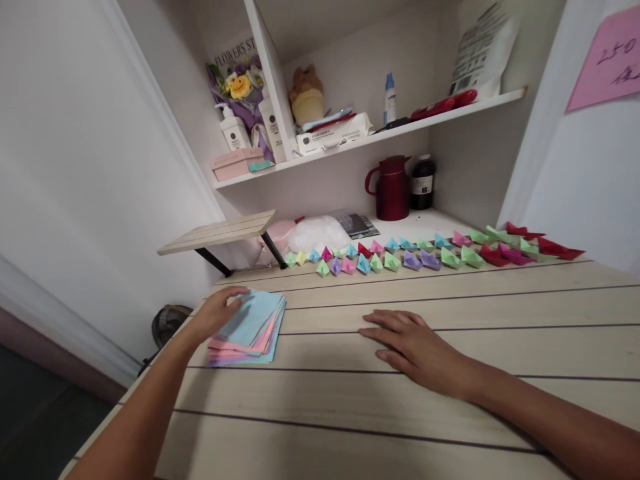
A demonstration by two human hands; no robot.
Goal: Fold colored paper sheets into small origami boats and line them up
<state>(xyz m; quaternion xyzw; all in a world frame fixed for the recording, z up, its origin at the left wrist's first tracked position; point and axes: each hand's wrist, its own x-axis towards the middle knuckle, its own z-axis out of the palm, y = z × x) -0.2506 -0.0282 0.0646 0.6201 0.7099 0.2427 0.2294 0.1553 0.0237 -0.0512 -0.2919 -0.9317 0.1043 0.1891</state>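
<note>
A loose stack of coloured square paper [255, 320] lies on the table, with a light blue sheet on top and pink, orange and purple edges fanned out below. My left hand [220, 313] rests at the stack's upper left corner, its thumb and fingers apart over the top sheet. To the right, my right hand [410, 347] lies palm down on the bare wood, fingers stretched out and holding nothing. Beyond both hands, several folded paper boats [393, 261] in green, purple, blue, pink and red stand in rows along the table's back.
A small wooden riser [220, 230] with black legs stands at the back left. Behind the boats are a red jug [393, 190], a dark bottle [423, 181] and a white fluffy thing [320, 233]. A white shelf [450, 112] above carries bottles, a box and a plush toy.
</note>
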